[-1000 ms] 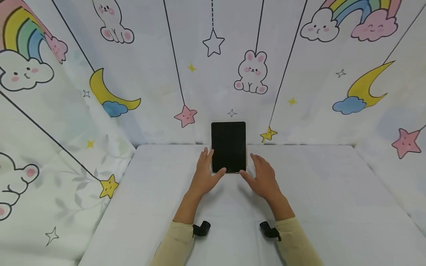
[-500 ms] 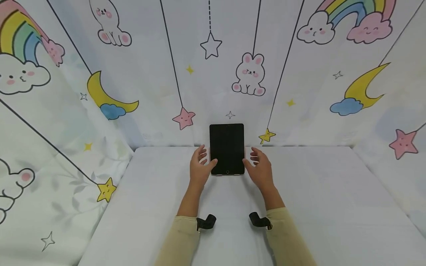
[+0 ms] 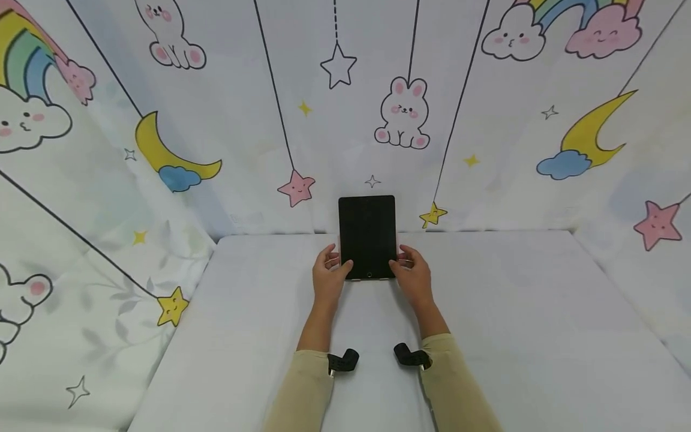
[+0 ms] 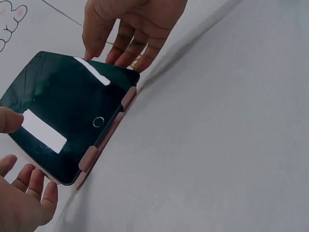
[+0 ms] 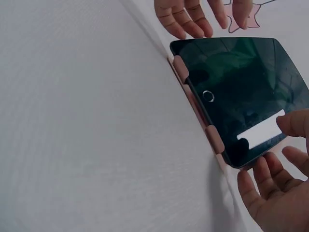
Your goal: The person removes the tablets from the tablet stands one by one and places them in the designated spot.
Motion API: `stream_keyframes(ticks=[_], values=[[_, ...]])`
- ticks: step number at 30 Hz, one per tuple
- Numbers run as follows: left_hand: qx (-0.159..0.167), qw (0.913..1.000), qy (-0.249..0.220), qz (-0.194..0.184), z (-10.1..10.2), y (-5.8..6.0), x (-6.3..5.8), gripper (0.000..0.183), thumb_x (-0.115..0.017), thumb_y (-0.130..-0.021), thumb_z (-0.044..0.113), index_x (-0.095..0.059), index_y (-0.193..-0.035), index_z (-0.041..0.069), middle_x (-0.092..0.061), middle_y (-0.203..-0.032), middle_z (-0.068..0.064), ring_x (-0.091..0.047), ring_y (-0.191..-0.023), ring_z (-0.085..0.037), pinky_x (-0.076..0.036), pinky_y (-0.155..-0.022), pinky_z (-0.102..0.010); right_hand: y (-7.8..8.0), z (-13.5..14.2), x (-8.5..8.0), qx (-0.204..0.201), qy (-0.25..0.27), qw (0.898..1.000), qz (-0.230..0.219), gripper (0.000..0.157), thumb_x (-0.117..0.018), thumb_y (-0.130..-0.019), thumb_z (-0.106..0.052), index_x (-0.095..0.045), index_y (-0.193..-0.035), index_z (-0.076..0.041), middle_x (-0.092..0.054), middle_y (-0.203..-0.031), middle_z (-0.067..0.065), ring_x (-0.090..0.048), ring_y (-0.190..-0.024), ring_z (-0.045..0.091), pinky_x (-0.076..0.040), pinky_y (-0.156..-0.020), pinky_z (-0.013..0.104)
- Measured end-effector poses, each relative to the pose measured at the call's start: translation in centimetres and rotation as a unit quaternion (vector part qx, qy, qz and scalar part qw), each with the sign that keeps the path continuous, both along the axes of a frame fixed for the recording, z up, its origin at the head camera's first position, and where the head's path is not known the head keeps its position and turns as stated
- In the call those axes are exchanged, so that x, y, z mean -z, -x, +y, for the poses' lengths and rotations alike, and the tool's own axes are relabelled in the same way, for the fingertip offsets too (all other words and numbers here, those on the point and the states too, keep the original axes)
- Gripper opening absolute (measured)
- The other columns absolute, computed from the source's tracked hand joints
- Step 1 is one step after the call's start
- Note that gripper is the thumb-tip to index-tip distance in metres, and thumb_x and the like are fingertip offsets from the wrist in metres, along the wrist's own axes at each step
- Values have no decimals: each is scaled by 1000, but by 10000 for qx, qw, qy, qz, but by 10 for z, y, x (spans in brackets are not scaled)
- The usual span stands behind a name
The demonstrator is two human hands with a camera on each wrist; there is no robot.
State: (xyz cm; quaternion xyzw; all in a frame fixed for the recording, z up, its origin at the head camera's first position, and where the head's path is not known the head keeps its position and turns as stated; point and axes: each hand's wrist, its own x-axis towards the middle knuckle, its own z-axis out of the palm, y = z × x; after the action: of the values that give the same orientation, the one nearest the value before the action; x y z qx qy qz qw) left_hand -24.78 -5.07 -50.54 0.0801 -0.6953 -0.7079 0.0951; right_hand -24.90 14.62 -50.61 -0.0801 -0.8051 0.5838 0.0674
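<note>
A black tablet [image 3: 367,235] with a round home button leans upright at the back of the table, screen towards me. It sits in a pink case or stand [image 4: 89,158], whose clips show along the bottom edge in both wrist views. My left hand [image 3: 329,279] holds the tablet's lower left side, thumb over the screen's edge and fingers curled at the side. On the lower right side my right hand [image 3: 415,281] grips in the same way, thumb on the front. The fingertips behind the tablet are partly hidden.
A white cloth covers the table [image 3: 372,366]. Behind it rises a printed cloth backdrop [image 3: 243,132] with bunnies, stars and moons. A black wrist camera [image 3: 344,360] sits on the left sleeve, and another black wrist camera [image 3: 411,355] on the right.
Both hands have come inward onto the tablet's sides. The fingers, straighter a second ago, are now curled round its edges, with the thumbs on the front. The tablet stays in place.
</note>
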Motion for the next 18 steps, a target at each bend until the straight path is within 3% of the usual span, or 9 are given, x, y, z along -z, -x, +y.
stream_keyframes(ticks=[6, 13, 18], values=[[-150, 9995, 191, -204, 2, 0, 14, 51, -76, -82, 12, -60, -131, 14, -57, -117, -9, -56, -106, -22, -52, -92, -34, 1, -2, 5, 80, 113, 9999, -52, 46, -69, -89, -18, -57, -133, -12, -60, -119, 11, -59, -111, 24, -51, -98, 40], [-284, 9979, 580, 40, 4, 0, 22, 48, -77, -78, 4, -65, -124, 11, -53, -108, -11, -57, -99, -21, -55, -89, -30, 3, -3, 20, 239, -126, 9996, 72, 45, -72, -86, -12, -59, -128, -11, -62, -117, 10, -61, -109, 24, -52, -99, 40], [-316, 9958, 854, 99, 4, -1, 25, 46, -76, -77, 1, -65, -121, 10, -60, -105, -10, -58, -96, -21, -56, -87, -31, 0, -5, 23, 330, -280, 9990, 84, 46, -76, -82, -7, -59, -125, -9, -63, -113, 12, -63, -104, 26, -54, -96, 41]])
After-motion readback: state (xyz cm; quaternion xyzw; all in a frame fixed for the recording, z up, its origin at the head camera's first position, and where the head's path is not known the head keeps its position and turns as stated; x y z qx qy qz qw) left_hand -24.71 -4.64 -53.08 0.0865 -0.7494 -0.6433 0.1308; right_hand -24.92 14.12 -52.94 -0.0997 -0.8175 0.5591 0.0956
